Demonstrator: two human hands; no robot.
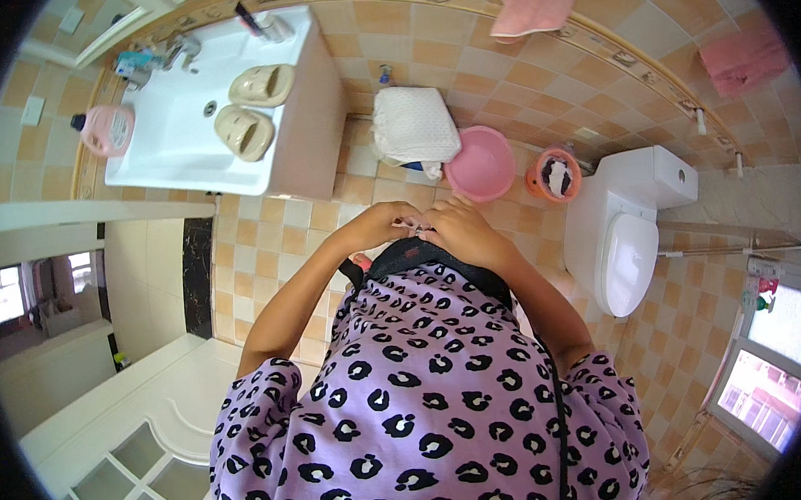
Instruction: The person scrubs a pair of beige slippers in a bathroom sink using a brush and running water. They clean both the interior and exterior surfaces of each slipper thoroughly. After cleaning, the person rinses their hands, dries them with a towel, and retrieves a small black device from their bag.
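Observation:
Both hands meet in front of my waist, just beyond a black waist bag or belt (411,253) worn over a purple patterned shirt. My left hand (380,225) and my right hand (460,229) pinch a small pale, thin item (409,225) between their fingertips; what it is cannot be told. Two cream slippers, one (263,85) behind the other (245,132), rest in the white sink (174,150) at the upper left. Beyond my hands, a pink basin (481,164) stands on the tiled floor beside a stool or bin covered with white cloth (415,124).
A pink detergent bottle (106,130) stands at the sink's left edge, near the faucet (185,51). An orange bucket (553,175) holding dark and white cloth stands before the white toilet (624,257). A white door (144,437) is at the lower left. Pink towels (540,1) hang on the wall.

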